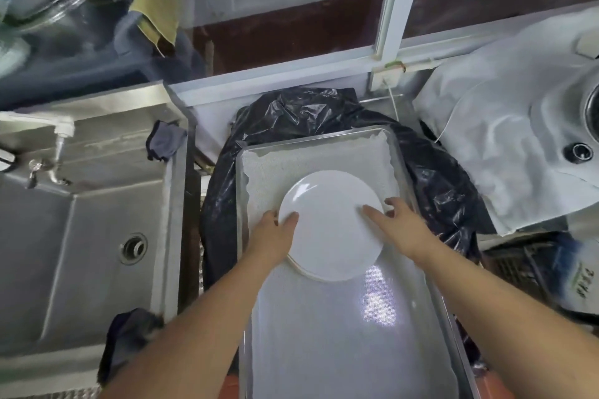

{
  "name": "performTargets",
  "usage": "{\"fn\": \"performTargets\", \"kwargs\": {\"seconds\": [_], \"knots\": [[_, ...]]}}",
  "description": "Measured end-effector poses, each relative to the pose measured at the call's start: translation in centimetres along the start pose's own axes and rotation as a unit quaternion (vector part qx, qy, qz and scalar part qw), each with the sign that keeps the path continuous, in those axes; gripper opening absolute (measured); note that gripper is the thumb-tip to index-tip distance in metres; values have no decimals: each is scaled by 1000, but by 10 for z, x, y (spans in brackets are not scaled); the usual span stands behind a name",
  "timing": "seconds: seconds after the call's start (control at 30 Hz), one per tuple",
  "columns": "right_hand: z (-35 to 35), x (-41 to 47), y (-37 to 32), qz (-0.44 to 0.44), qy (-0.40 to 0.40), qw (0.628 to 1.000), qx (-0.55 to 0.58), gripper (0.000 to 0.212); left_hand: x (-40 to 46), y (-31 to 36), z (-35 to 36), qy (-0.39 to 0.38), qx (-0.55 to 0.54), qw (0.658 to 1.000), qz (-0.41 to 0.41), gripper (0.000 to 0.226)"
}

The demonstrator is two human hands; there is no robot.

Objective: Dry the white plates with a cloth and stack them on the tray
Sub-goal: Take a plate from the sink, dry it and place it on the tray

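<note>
A white plate point(330, 223) lies on top of another plate whose rim shows under its near-left edge, both inside a metal tray point(324, 334) lined with a white mat. My left hand point(274, 233) holds the plate's left edge, thumb on top and fingers under the rim. My right hand point(393, 225) holds the right edge the same way, thumb lying on the plate's face. A dark cloth point(129, 340) lies on the sink's near rim beside my left forearm.
A steel sink point(81, 253) with a tap point(61, 139) is at the left. Another dark cloth point(165, 141) hangs over its far corner. A black plastic bag point(437, 191) lies under the tray. A white-covered appliance point(518, 126) stands at the right.
</note>
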State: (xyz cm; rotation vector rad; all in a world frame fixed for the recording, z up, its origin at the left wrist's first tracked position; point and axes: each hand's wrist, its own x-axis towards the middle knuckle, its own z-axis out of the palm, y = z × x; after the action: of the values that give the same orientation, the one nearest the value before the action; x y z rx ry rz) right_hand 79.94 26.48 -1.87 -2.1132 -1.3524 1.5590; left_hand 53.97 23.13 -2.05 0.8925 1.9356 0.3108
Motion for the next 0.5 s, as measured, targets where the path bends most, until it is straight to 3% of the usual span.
{"fn": "performTargets", "kwargs": {"seconds": [0.1, 0.2, 0.4, 0.5], "knots": [[5, 8, 11, 41, -8, 996, 80, 110, 12, -6, 4, -21, -104, 992, -70, 79], [12, 20, 23, 72, -25, 982, 174, 96, 26, -17, 7, -33, -165, 981, -99, 95], [20, 22, 20, 84, -83, 951, 287, 44, 26, -16, 6, -87, -237, 962, -108, 37], [28, 25, 15, 97, -71, 955, 271, 47, 27, -16, 6, -99, -247, 958, -109, 30]]}}
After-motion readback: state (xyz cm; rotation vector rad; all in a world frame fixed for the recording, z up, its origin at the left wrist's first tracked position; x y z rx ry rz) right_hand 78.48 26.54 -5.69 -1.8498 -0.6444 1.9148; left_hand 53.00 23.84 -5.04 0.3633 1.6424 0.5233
